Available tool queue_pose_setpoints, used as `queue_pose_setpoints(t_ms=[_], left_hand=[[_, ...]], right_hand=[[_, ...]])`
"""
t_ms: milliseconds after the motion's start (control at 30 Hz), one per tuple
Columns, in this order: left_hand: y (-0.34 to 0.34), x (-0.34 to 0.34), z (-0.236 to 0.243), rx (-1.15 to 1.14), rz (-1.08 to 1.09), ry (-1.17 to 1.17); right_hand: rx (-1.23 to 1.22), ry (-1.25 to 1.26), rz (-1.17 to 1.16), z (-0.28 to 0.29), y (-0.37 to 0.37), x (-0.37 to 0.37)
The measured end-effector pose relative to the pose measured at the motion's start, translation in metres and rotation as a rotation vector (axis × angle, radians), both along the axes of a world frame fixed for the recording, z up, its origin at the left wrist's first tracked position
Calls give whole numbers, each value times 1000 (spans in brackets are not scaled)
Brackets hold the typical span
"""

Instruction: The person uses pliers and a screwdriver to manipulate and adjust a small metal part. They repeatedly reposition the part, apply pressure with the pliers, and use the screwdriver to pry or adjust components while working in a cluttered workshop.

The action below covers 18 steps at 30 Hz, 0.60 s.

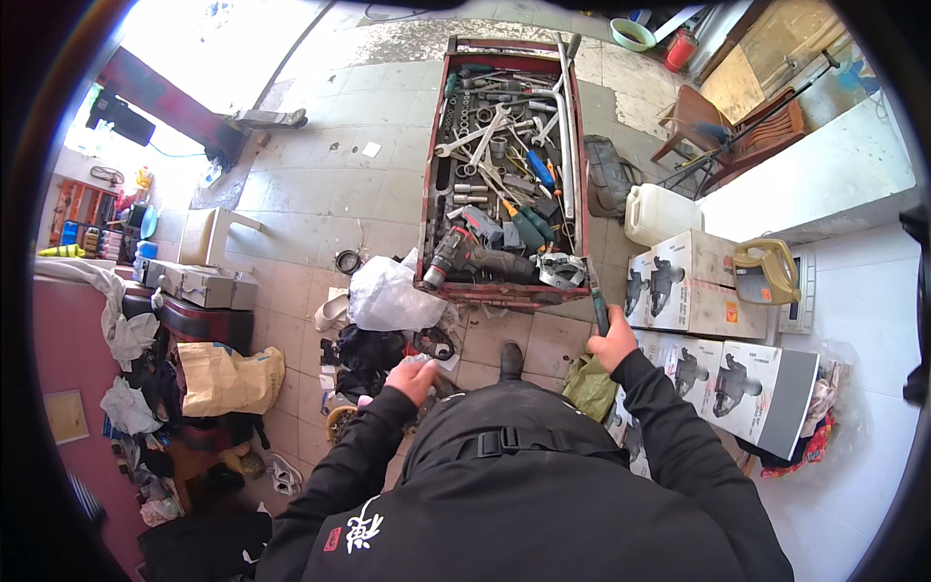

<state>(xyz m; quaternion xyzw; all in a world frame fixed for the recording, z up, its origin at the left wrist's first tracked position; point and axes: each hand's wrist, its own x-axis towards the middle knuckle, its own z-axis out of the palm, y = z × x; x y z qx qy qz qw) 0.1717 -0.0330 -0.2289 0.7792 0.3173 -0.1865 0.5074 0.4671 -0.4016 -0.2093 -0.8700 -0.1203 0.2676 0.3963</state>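
My right hand (614,340) is wrapped round the dark green handle of a slim hand tool (601,314). That tool points away from me beside the near right corner of a red metal tool tray (585,175); its far end is hard to make out. Low in front of my body, my left hand (413,379) is curled closed, and whatever may be in it is hidden. Inside the tray lie several wrenches (475,145), sockets (472,189), a blue-handled screwdriver (540,169) and a cordless power tool (465,260) near the front edge.
White printed cartons (679,281) are stacked at right, with a gold oil jug (766,272) on top and a white canister (659,215) behind. A clear plastic bag (393,294) and dark cloth lie left of the tray. A brown chair (698,121) stands far right.
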Motion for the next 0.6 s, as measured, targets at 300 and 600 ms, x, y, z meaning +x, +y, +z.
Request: queue_pose_setpoints(t_ms=[300,600], left_hand=[[-114,206,120,-937,-40,51],[-80,202,122,-823,-74,-315]], right_hand=[[483,198,-93,46,88,-31],[717,290,-218,29,156,-25]])
